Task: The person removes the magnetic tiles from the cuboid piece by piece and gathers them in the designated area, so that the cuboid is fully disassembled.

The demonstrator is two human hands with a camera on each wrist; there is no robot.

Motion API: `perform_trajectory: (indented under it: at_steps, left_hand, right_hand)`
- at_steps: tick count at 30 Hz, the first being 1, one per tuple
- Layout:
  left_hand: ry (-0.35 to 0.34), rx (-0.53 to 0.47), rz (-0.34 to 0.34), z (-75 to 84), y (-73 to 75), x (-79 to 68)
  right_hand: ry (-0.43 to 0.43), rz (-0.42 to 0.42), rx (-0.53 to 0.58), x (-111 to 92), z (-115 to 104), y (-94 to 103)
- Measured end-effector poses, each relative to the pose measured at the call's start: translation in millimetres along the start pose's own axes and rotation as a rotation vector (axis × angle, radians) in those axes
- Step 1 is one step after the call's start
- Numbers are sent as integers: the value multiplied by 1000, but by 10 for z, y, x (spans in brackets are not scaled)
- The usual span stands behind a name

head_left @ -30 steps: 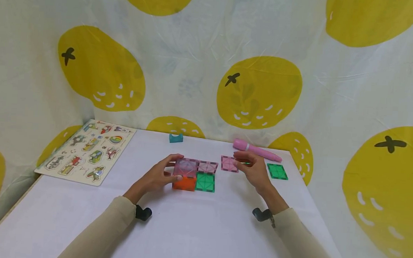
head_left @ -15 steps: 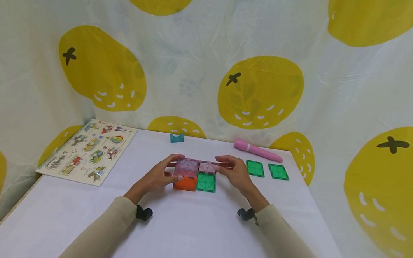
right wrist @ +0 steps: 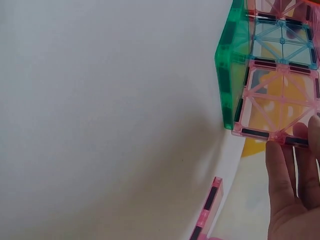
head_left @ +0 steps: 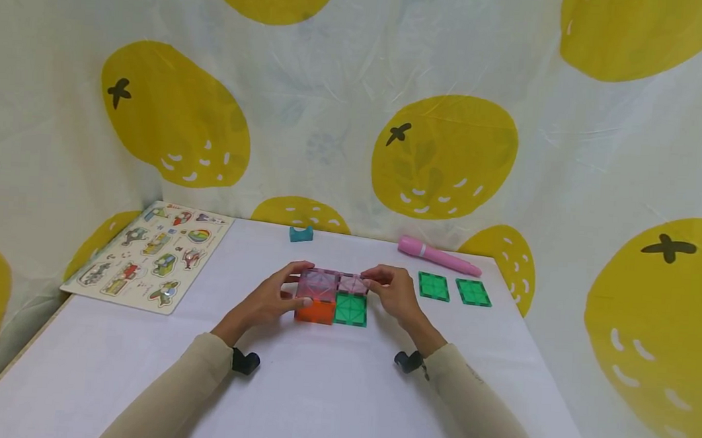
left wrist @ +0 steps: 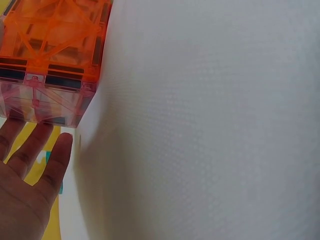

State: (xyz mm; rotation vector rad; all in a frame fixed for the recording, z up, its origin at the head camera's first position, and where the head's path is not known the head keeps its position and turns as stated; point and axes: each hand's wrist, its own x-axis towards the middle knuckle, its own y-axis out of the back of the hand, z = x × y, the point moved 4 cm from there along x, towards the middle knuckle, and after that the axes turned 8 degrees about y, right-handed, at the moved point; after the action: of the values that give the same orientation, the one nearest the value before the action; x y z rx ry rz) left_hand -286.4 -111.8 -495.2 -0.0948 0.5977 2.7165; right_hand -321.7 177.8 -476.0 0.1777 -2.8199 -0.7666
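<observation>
A box of clear magnetic tiles point(head_left: 318, 285) with a pinkish top stands mid-table, its orange front tile point(head_left: 314, 312) facing me. My left hand point(head_left: 266, 300) grips it from the left, thumb at the front and fingers behind. Against its right side lies a green tile point(head_left: 351, 309). At that tile's back edge stands a pink tile point(right wrist: 282, 102), beside a blue tile point(right wrist: 282, 41) in the right wrist view. My right hand point(head_left: 397, 294) pinches the pink tile's outer edge between thumb and fingers. Another pink tile point(right wrist: 206, 212) lies on the table, hidden behind that hand in the head view.
Two green tiles point(head_left: 433, 286) lie to the right, in front of a pink pen-shaped toy point(head_left: 438, 255). A small teal arch piece point(head_left: 301, 234) sits at the back. At left is a picture puzzle board point(head_left: 149, 258). A patterned curtain point(head_left: 321, 111) borders the table.
My right hand has moved left, from the loose pink tile to the pink tile standing behind the green one, and now pinches its edge. The left hand keeps its hold on the box.
</observation>
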Motion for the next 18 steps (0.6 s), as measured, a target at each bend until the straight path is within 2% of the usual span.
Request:
perform_trajectory:
  at_steps: [5, 12, 18]
  left_hand:
    - [6, -1, -1, -2, -4, -5]
    - [3, -2, -2, 5, -9, -9]
    - [14, 0, 9, -3, 0, -13]
  right_hand:
    - [-34, 44, 57, -23, 12, 6]
    - [-69, 146, 229, -24, 71, 134]
    - [-68, 157, 198, -49, 36, 293]
